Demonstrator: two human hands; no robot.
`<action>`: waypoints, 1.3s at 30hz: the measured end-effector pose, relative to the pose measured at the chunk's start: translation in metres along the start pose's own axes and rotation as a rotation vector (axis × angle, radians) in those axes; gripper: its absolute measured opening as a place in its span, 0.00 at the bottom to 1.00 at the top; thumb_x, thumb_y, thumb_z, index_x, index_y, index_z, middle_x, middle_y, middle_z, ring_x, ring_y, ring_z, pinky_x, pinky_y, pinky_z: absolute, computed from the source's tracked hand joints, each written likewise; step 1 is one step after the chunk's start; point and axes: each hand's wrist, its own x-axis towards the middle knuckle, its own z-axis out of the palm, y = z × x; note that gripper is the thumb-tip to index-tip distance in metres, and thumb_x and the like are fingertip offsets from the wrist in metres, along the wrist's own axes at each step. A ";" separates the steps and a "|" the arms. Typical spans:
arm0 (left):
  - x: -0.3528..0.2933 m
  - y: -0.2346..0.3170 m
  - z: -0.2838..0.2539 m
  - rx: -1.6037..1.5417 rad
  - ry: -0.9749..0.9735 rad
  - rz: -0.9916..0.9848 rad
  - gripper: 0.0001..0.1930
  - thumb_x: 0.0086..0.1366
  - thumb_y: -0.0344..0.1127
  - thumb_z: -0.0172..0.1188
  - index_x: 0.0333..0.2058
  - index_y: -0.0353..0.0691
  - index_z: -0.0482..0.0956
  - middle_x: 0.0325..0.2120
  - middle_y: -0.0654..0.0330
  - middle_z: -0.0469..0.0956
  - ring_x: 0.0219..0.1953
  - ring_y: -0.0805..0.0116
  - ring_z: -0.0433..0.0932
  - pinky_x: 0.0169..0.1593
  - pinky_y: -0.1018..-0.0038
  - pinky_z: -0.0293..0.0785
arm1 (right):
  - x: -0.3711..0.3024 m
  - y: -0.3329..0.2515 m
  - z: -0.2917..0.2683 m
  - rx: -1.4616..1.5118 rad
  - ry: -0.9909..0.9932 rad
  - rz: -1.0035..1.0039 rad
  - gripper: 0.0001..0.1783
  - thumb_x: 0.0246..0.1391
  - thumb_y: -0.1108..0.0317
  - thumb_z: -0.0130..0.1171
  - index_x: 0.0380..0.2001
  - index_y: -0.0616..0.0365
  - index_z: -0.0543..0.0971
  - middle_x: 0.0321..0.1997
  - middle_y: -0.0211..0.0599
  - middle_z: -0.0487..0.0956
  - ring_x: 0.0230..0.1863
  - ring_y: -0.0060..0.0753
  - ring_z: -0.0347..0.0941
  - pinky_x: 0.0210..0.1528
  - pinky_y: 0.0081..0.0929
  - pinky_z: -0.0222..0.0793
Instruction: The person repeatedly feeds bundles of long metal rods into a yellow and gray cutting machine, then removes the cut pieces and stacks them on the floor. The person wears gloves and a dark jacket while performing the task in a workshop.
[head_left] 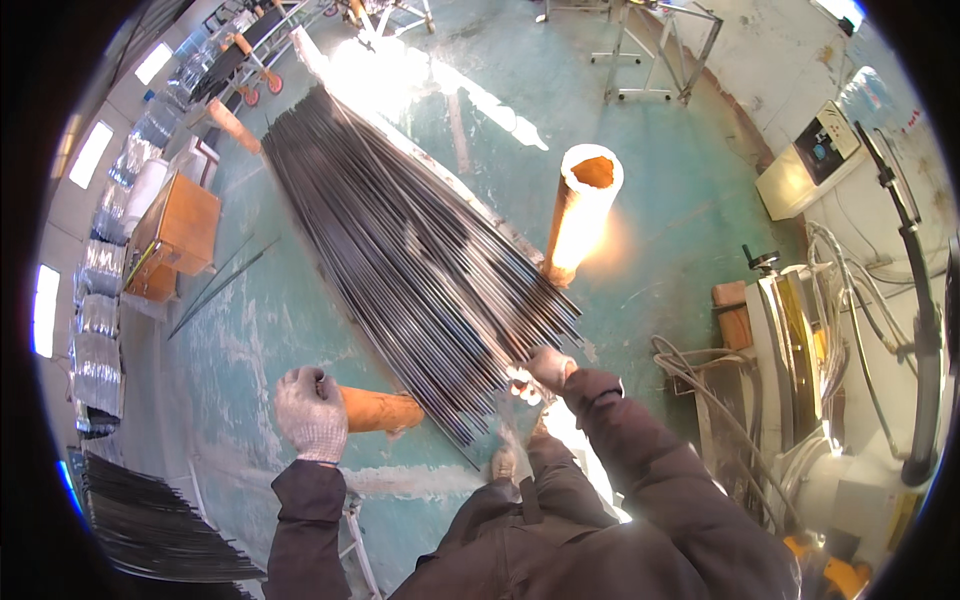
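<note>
A wide stack of long, thin black rods lies before me, running from the far left to just ahead of my feet. My right hand, in a pale work glove, is closed at the near ends of the rods; its fingertips are partly hidden. To the left, my gloved left hand has its fingers curled at the top end of an orange tube that stands beside the stack. On the stack's right side rises another orange tube, open at the top and brightly sunlit.
An orange-brown box stands at the left, near two loose rods on the green floor. More black rods lie at the lower left. Machinery with hoses lines the right, and a metal frame stand is at the back.
</note>
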 end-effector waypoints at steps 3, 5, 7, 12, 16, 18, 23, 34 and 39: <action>-0.008 -0.002 -0.013 -0.066 -0.081 -0.027 0.07 0.64 0.33 0.70 0.40 0.42 0.84 0.40 0.55 0.85 0.49 0.46 0.83 0.61 0.46 0.77 | -0.049 0.041 0.048 -0.394 0.226 -0.051 0.36 0.66 0.38 0.70 0.41 0.70 0.89 0.37 0.58 0.90 0.36 0.51 0.89 0.44 0.47 0.84; -0.024 0.000 -0.019 -0.097 0.187 0.217 0.08 0.63 0.33 0.70 0.41 0.42 0.83 0.41 0.55 0.85 0.51 0.46 0.83 0.66 0.44 0.75 | -0.100 0.088 0.078 -0.529 0.367 -0.089 0.40 0.66 0.34 0.68 0.40 0.72 0.89 0.37 0.65 0.88 0.42 0.63 0.89 0.48 0.52 0.82; -0.056 0.008 -0.017 -0.180 0.254 0.334 0.12 0.62 0.31 0.70 0.44 0.41 0.81 0.44 0.53 0.85 0.55 0.46 0.84 0.75 0.38 0.68 | -0.171 0.151 0.103 -0.520 0.411 0.016 0.41 0.68 0.33 0.66 0.41 0.72 0.88 0.39 0.69 0.87 0.46 0.68 0.88 0.50 0.54 0.81; -0.187 0.068 0.063 -1.203 -0.322 0.145 0.15 0.71 0.38 0.71 0.52 0.39 0.85 0.49 0.50 0.85 0.53 0.50 0.85 0.63 0.61 0.81 | -0.380 0.310 0.190 -0.322 0.561 0.278 0.30 0.67 0.48 0.73 0.49 0.71 0.86 0.33 0.51 0.85 0.35 0.46 0.82 0.43 0.50 0.78; -0.217 0.110 0.136 -1.698 -1.113 -1.249 0.11 0.79 0.43 0.64 0.50 0.43 0.83 0.41 0.60 0.83 0.46 0.60 0.84 0.54 0.58 0.84 | -0.547 0.365 0.288 -0.557 0.787 0.493 0.29 0.62 0.36 0.73 0.38 0.54 0.87 0.33 0.50 0.88 0.39 0.59 0.87 0.45 0.54 0.81; -0.214 0.129 0.141 -2.146 -1.301 -1.004 0.09 0.80 0.42 0.62 0.48 0.44 0.82 0.39 0.61 0.81 0.45 0.58 0.84 0.55 0.55 0.85 | -0.599 0.371 0.332 -0.728 0.897 0.518 0.28 0.58 0.34 0.73 0.30 0.49 0.86 0.27 0.47 0.86 0.36 0.59 0.88 0.43 0.53 0.82; -0.237 0.161 0.076 -2.164 -1.173 -1.159 0.03 0.75 0.30 0.61 0.44 0.46 0.80 0.34 0.65 0.79 0.35 0.66 0.77 0.43 0.68 0.80 | -0.625 0.418 0.382 -0.742 1.170 0.633 0.13 0.47 0.52 0.74 0.27 0.48 0.85 0.26 0.45 0.86 0.33 0.57 0.86 0.40 0.53 0.80; -0.219 0.270 -0.145 -2.240 -1.483 -0.130 0.03 0.85 0.34 0.56 0.47 0.43 0.75 0.30 0.68 0.71 0.31 0.75 0.73 0.42 0.72 0.78 | -0.826 0.728 0.454 -0.106 1.833 1.365 0.12 0.67 0.70 0.57 0.48 0.56 0.86 0.57 0.53 0.86 0.67 0.56 0.78 0.74 0.52 0.68; -0.384 0.379 -0.221 -2.129 -1.520 -0.026 0.05 0.85 0.36 0.60 0.49 0.42 0.80 0.34 0.64 0.77 0.35 0.71 0.76 0.44 0.66 0.76 | -0.773 0.719 0.385 1.440 1.873 -0.699 0.17 0.68 0.73 0.62 0.57 0.68 0.82 0.53 0.43 0.86 0.54 0.38 0.82 0.62 0.34 0.79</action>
